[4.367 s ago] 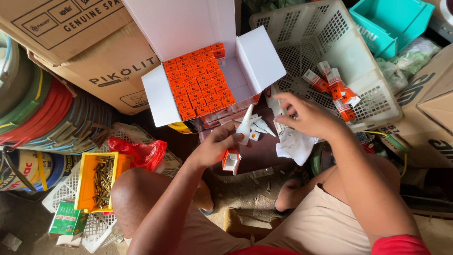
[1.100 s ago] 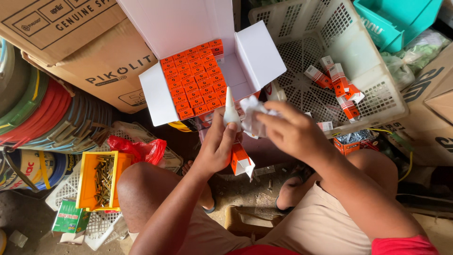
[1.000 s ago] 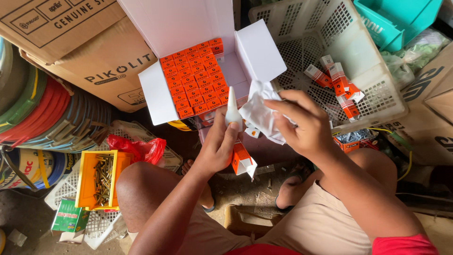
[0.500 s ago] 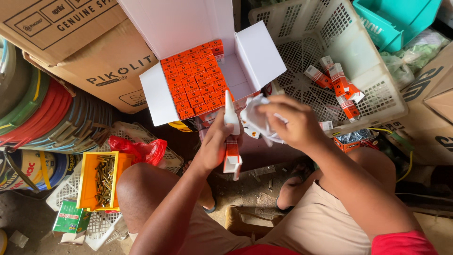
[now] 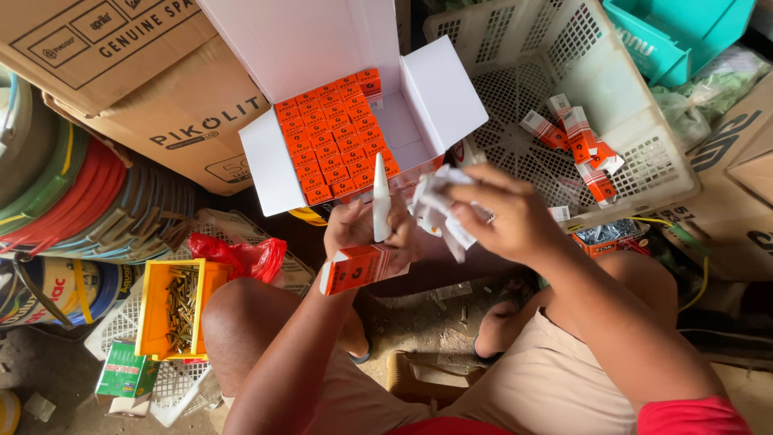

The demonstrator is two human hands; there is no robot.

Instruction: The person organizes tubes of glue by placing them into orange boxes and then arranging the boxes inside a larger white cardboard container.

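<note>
Cluttered storeroom floor, seen from the head camera; cardboard cartons, coils of hose and baskets crowd around a seated person's knees.

Landmark: white box (image 5: 354,48), lid flaps open, upper centre. Its left part is packed with rows of small orange cartons (image 5: 334,133); its right part is bare.

Left hand (image 5: 362,234), just below the white box: fingers curled closed around a small orange carton with open end (image 5: 358,268), thumb side pinching a slim white tube (image 5: 381,200) that stands upright above the fist.

Right hand (image 5: 507,221), below and right of the white box: fingers bent closed on a crumpled white paper (image 5: 439,211), which sits just beside the tube; cannot tell if they touch.

Right of the white box: white plastic basket (image 5: 644,105) with several orange-and-white cartons (image 5: 580,141) lying loose inside. Teal bin (image 5: 684,32) beyond it.

Left of and below the white box: yellow tray of brass screws (image 5: 177,306); red plastic bag (image 5: 241,256) beside it. Brown cardboard cartons (image 5: 145,80) touch the white box's left flap.
</note>
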